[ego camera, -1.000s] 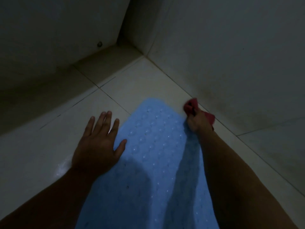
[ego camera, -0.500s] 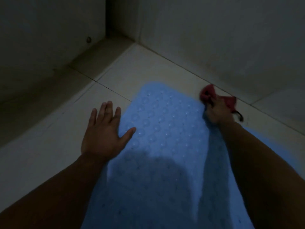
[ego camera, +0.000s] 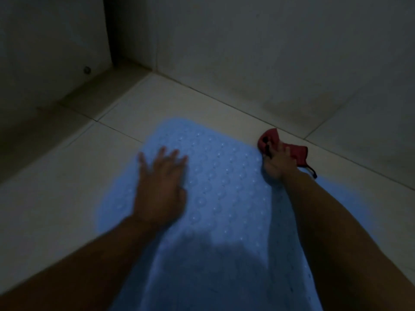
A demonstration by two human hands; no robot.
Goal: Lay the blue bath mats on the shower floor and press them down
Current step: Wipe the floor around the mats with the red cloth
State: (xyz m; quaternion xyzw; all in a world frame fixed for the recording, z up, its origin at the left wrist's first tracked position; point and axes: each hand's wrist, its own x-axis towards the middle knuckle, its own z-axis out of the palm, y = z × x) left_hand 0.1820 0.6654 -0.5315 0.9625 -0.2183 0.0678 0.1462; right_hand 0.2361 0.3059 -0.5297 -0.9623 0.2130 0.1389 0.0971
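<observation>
The blue mat (ego camera: 224, 198) lies flat on the pale tiled floor (ego camera: 56, 198), its rounded far end short of the wall (ego camera: 269, 52) and near the floor's far corner. Rows of small round bumps and holes cover its surface; no brand, label or writing can be read on it. A shadow darkens its near part.

The left hand (ego camera: 160, 189) rests palm down on the mat near its left edge, fingers (ego camera: 161, 153) straight and spread, holding nothing; its outline is blurred. The right hand (ego camera: 277, 163) sits at the mat's far right corner, fingers curled round a red cloth (ego camera: 292, 151) that bunches out past the knuckles. A dark cord (ego camera: 312, 171) trails from the cloth toward the right. Whether that hand also pinches the mat's edge cannot be told. A strip of blue shows beyond the right forearm, toward the floor's right side.

A small round fitting (ego camera: 86, 69) sits low on the left wall (ego camera: 45, 41), above a darker sill along the floor's left edge.

Compared with half a second ago, the left hand has moved from the bare tile at the mat's left edge fully onto the mat. The right hand grips the cloth as before, at the same corner. More of the mat's left side now shows.
</observation>
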